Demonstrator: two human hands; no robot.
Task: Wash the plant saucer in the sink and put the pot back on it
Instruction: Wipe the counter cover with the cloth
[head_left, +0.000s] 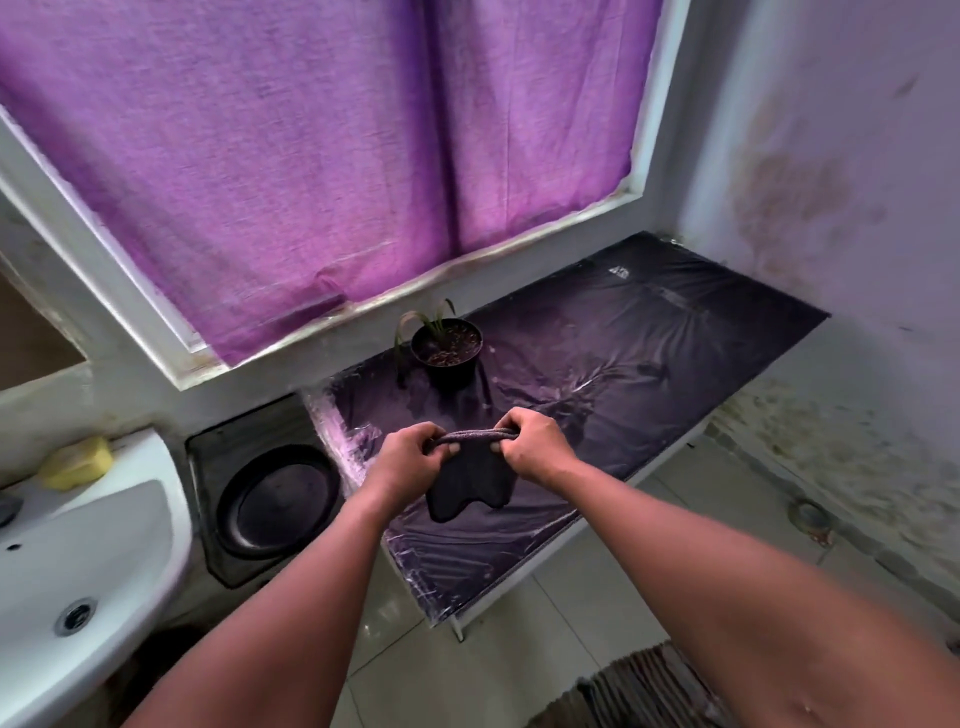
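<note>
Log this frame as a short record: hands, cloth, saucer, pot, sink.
left hand: grips one end of the dark cloth
right hand: grips the other end
cloth: held above the table, hanging between the hands
saucer: on a dark mat between sink and table, pot not on it
pot: standing on the table by the window
sink: white, yellow sponge on its rim

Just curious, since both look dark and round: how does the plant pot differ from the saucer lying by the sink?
The pot stands upright on the plastic-covered table near the window; the saucer lies flat on a dark mat between table and sink. The pot is deep and holds soil and a small plant; the saucer is shallow, wider and holds nothing. Both are dark, round and untouched: the hands hold a cloth.
</note>
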